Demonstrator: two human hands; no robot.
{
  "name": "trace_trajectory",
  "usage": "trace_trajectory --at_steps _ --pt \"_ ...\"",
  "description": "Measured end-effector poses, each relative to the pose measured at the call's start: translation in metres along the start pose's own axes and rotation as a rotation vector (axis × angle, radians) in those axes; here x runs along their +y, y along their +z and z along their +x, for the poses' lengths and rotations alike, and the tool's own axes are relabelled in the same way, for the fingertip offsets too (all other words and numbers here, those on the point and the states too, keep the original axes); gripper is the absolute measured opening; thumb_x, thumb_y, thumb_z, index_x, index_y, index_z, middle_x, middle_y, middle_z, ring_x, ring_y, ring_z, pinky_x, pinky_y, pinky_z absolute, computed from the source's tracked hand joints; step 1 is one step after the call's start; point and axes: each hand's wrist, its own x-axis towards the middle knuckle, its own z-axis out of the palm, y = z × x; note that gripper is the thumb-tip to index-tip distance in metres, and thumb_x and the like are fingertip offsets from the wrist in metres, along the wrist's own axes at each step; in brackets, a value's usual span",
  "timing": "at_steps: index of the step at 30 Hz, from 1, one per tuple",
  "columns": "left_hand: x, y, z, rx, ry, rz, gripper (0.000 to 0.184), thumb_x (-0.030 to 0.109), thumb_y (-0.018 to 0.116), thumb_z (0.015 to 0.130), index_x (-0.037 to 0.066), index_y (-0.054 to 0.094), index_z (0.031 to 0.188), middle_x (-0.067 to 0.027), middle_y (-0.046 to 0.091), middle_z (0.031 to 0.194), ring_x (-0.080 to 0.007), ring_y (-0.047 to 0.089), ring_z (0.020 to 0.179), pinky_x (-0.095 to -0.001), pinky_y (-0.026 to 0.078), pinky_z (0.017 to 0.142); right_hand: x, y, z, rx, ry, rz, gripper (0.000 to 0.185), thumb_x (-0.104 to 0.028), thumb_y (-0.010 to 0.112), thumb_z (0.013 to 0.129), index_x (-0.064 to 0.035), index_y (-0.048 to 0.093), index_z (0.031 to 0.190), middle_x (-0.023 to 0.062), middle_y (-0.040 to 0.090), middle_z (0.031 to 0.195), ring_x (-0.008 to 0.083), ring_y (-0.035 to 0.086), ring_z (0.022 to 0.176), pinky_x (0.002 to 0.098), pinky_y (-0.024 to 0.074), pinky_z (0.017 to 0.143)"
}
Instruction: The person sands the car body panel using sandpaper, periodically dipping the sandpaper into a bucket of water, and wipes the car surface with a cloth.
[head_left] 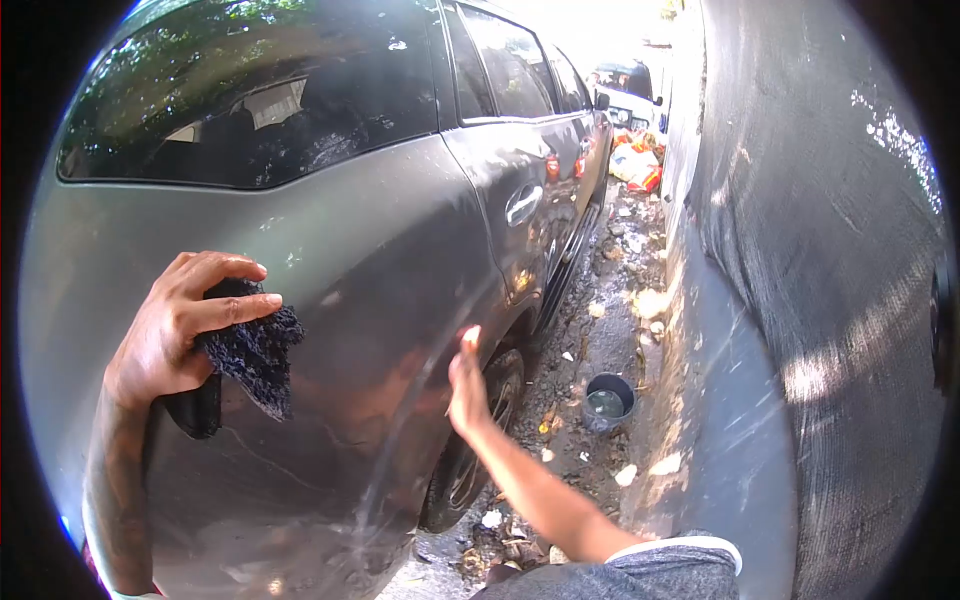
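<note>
My left hand [178,325] is closed on a dark, shaggy microfiber cloth [262,360], holding it by the rear side panel of a grey car [360,240]. The cloth hangs down from between my thumb and fingers. Below that hand is a dark, rounded shape on the panel, partly hidden. My right hand [467,388] appears edge-on beside the panel above the rear wheel [510,385], fingers stretched out, with nothing visible in it. Whether its palm touches the car cannot be made out.
A dark bucket [601,424] with liquid stands on the wet, littered ground [575,350] between the car and a low concrete ledge. Dark sheeting [840,250] hangs along the right. Farther ahead lie a pile of colourful bags [637,165] and another vehicle [625,80].
</note>
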Motion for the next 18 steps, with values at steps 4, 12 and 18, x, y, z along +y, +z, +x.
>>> trace_trajectory --at_steps 4,12,18 --pt "-0.001 0.003 -0.001 0.008 -0.006 -0.005 0.070 0.007 0.073 0.046 0.019 0.074 0.115 -0.0121 0.063 0.118 -0.0319 0.059 0.112 -0.0440 0.043 0.098 0.004 -0.007 0.012 0.006 -0.141 -0.133 0.070 -0.035 0.038 0.107 -0.0013 0.001 0.156 0.0128 -0.006 0.165 0.0211 -0.005 0.151 0.0357 0.0015 0.121" --pt "-0.004 0.004 -0.002 0.036 -0.003 -0.028 0.074 0.009 0.066 0.040 0.016 0.074 0.113 -0.0125 0.064 0.114 -0.0329 0.060 0.111 -0.0445 0.042 0.097 0.028 -0.011 -0.023 -0.084 0.019 -0.210 0.067 -0.033 0.033 0.107 -0.0033 -0.002 0.156 0.0145 -0.011 0.164 0.0258 -0.011 0.151 0.0362 -0.0040 0.121" --pt "-0.004 0.007 -0.003 0.045 -0.005 -0.033 0.079 0.011 0.060 0.033 0.015 0.074 0.111 -0.0139 0.064 0.111 -0.0339 0.061 0.107 -0.0430 0.041 0.097 0.031 -0.032 -0.011 -0.019 0.136 0.060 0.069 -0.035 0.036 0.107 0.0005 0.002 0.155 0.0126 -0.004 0.164 0.0214 -0.003 0.151 0.0339 0.0012 0.121"
